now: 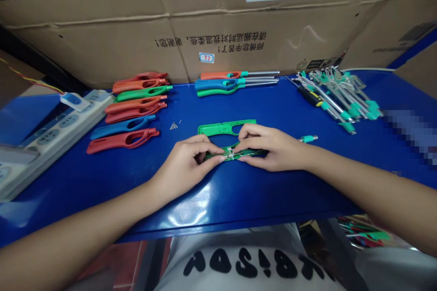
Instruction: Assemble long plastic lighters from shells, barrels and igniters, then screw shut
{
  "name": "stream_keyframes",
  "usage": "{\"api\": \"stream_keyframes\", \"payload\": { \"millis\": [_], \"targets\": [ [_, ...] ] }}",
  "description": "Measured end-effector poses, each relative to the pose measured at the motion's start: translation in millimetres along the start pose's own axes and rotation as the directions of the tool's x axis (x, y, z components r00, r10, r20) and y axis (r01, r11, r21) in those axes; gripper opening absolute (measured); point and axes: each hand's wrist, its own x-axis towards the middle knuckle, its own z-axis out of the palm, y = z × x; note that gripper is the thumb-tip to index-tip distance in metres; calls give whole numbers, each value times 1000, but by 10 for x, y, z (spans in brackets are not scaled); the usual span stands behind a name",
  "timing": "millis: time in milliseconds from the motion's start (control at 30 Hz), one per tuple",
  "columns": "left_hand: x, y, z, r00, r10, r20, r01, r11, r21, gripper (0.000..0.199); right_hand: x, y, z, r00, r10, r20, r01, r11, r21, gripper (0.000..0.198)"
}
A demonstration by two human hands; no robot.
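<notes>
Both hands work on one green lighter half-shell [223,151] with small pale parts inside, low over the blue table. My left hand [191,157] pinches its left end with thumb and fingers. From the other side my right hand [268,148] closes on the inner parts and shell, its fingertips close to the left ones. A metal tube with a teal collar [308,138] sticks out past the right hand. Just behind lies the matching green half-shell [218,128], hollow side up. The fingers hide much of the shell.
Red, orange, green and blue lighter shells [124,138] lie at the left, beside a power strip [51,138]. Small screws [174,125] lie near them. Lighters with metal tubes [235,84] rest against the cardboard box [211,22]. Tube assemblies [341,95] and a screwdriver [309,96] are at right.
</notes>
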Motion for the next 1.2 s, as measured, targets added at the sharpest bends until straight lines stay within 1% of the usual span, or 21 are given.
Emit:
{"api": "stream_keyframes", "payload": {
  "millis": [400,633,833,900,1000,1133,1200],
  "targets": [
    [6,6,23,1000,0,-14,0,1000,-7,8,2,-24,46,999,37,-40,-40,996,-78,13],
    [15,18,16,1000,4,-13,-4,1000,0,8,12,-41,39,992,116,-43,-116,993,-16,14],
    [11,5,26,1000,6,-19,-6,1000,10,8,20,-40,28,992,123,-38,-123,992,16,12],
    [-2,5,28,999,30,-28,-29,999,27,9,19,-39,26,991,125,-39,-125,992,12,13],
    [-32,17,20,995,98,-30,-96,993,71,11,13,-38,24,992,122,-35,-122,993,5,15],
    [-69,43,7,980,199,-23,-195,972,132,15,4,-39,21,991,129,-27,-130,991,-12,16],
    [-81,56,7,973,228,-25,-221,963,157,15,2,-39,21,991,132,-29,-133,991,-20,16]
  ]
}}
